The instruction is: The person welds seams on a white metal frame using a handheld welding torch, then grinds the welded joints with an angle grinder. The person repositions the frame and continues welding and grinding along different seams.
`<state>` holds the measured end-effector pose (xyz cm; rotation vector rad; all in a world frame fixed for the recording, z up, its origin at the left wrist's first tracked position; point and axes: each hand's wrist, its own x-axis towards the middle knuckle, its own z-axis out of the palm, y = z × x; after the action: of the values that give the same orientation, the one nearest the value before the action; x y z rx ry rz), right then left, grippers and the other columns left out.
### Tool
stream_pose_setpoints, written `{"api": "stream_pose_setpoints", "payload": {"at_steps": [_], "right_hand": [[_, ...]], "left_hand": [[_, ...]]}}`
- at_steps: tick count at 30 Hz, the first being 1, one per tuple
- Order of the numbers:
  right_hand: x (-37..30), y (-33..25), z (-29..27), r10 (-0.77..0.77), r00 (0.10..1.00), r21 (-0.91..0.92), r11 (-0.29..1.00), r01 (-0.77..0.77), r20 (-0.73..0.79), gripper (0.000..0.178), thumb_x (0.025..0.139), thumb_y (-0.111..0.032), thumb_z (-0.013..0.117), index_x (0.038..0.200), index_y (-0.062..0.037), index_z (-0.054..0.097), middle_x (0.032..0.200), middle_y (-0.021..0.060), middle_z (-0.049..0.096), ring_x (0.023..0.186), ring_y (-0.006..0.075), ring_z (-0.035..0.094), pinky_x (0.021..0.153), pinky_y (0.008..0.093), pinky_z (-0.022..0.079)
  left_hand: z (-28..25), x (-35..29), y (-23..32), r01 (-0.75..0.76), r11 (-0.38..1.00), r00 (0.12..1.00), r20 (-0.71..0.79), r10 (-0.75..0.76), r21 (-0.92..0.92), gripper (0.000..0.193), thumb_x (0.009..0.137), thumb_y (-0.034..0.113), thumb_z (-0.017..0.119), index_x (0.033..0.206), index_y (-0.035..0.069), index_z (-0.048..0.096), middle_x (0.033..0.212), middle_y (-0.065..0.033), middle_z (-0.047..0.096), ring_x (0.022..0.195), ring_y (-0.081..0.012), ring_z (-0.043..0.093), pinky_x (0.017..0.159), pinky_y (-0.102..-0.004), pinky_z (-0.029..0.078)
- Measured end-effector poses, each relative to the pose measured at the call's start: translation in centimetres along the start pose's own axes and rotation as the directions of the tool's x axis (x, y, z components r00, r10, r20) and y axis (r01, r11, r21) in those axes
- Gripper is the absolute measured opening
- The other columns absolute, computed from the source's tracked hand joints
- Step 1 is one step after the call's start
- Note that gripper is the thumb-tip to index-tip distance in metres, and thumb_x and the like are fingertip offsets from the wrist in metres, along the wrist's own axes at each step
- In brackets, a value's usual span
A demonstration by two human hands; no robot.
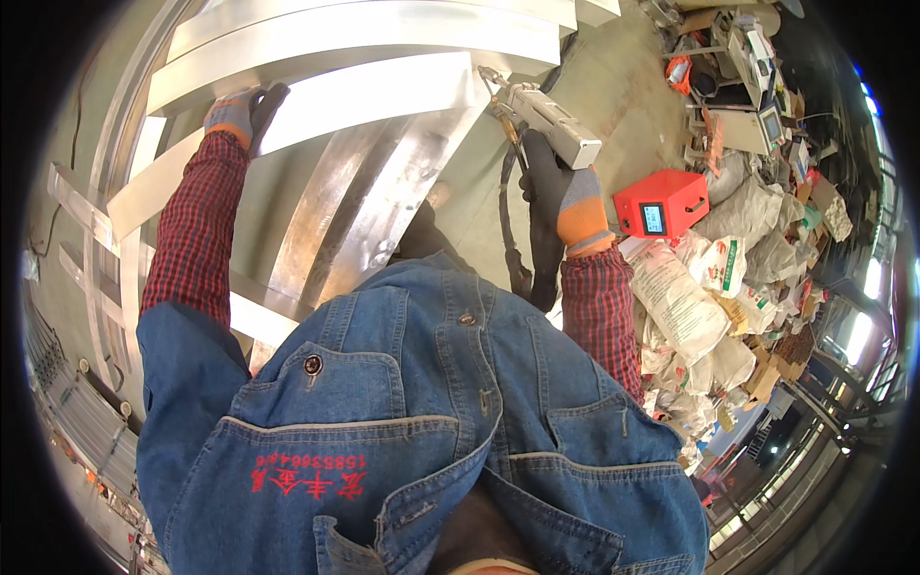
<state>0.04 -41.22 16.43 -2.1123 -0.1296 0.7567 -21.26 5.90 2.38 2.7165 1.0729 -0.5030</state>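
Observation:
My left hand (247, 117), in a grey and orange glove with dark fingers, grips a long, bright silver rectangular metal tube (374, 91) toward its left part. My right hand (556, 187), gloved alike, is closed around a silver handheld welding gun (554, 125) with a box-shaped body. The gun's narrow nozzle (491, 77) points at the right end of the tube, close to the joint with a slanting metal tube (402, 206). Whether the nozzle touches the metal, I cannot tell. A dark hose (510, 220) hangs below the gun.
More parallel metal tubes (355, 34) lie beyond, and crossing bars (81, 206) reach out at the left. To the right stands a red box with a small screen (661, 203), beside piled white sacks (680, 297). Cluttered equipment (752, 125) fills the far right.

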Motion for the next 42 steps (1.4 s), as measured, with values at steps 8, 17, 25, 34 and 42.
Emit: {"api": "stream_pose_setpoints", "payload": {"at_steps": [8, 17, 25, 34, 42], "right_hand": [[2.2, -0.6, 0.5, -0.019, 1.0, -0.061, 0.998, 0.02, 0.011, 0.047, 0.109, -0.045, 0.074, 0.126, -0.0016, 0.077, 0.075, 0.0064, 0.071, 0.062, 0.0144, 0.065, 0.056, 0.0356, 0.05], [4.1, -0.9, 1.1, -0.014, 1.0, -0.02, 1.0, 0.014, 0.0, 0.043, 0.109, -0.045, 0.075, 0.112, -0.0023, 0.077, 0.074, 0.0067, 0.071, 0.06, 0.0157, 0.065, 0.054, 0.0369, 0.049], [4.6, -1.1, 0.9, -0.006, 1.0, -0.027, 1.0, 0.007, 0.03, 0.043, 0.109, -0.044, 0.076, 0.114, -0.0018, 0.076, 0.073, 0.0071, 0.07, 0.06, 0.0161, 0.065, 0.054, 0.0368, 0.049], [4.7, -0.8, 0.9, -0.033, 0.999, 0.01, 0.999, 0.033, 0.036, 0.04, 0.109, -0.042, 0.076, 0.114, -0.0019, 0.077, 0.073, 0.0069, 0.07, 0.06, 0.0155, 0.065, 0.054, 0.0362, 0.05], [4.9, -1.1, 0.8, -0.028, 0.999, -0.052, 0.998, 0.03, 0.042, 0.042, 0.109, -0.043, 0.076, 0.113, -0.0014, 0.077, 0.073, 0.0068, 0.071, 0.06, 0.0157, 0.066, 0.055, 0.0362, 0.05]], "left_hand": [[5.4, 5.2, -4.4, -0.087, 0.976, 0.955, -0.261, 0.139, 0.2, 0.041, 0.114, 0.033, 0.063, 0.151, 0.021, 0.076, 0.157, -0.0114, 0.074, 0.146, -0.034, 0.069, 0.125, -0.045, 0.052], [-0.9, 1.3, 1.6, 0.033, 0.997, 0.999, 0.006, -0.033, 0.064, 0.044, 0.11, 0.018, 0.062, 0.153, 0.02, 0.074, 0.158, -0.0106, 0.073, 0.148, -0.0342, 0.067, 0.127, -0.0453, 0.051], [-0.3, 1.7, 0.6, -0.012, 0.994, 1.0, -0.008, 0.013, 0.106, 0.045, 0.109, 0.015, 0.063, 0.152, 0.019, 0.075, 0.157, -0.0108, 0.073, 0.148, -0.034, 0.067, 0.127, -0.0445, 0.051], [0.7, 2.3, -0.2, -0.027, 0.994, 0.997, -0.063, 0.034, 0.109, 0.043, 0.11, 0.014, 0.061, 0.15, 0.019, 0.076, 0.157, -0.0097, 0.074, 0.148, -0.0328, 0.067, 0.128, -0.0439, 0.051], [-0.2, 1.8, 0.8, -0.02, 0.988, 1.0, 0.019, 0.018, 0.155, 0.041, 0.114, 0.021, 0.057, 0.151, 0.019, 0.076, 0.158, -0.0096, 0.073, 0.147, -0.0325, 0.068, 0.127, -0.0447, 0.051]]}}
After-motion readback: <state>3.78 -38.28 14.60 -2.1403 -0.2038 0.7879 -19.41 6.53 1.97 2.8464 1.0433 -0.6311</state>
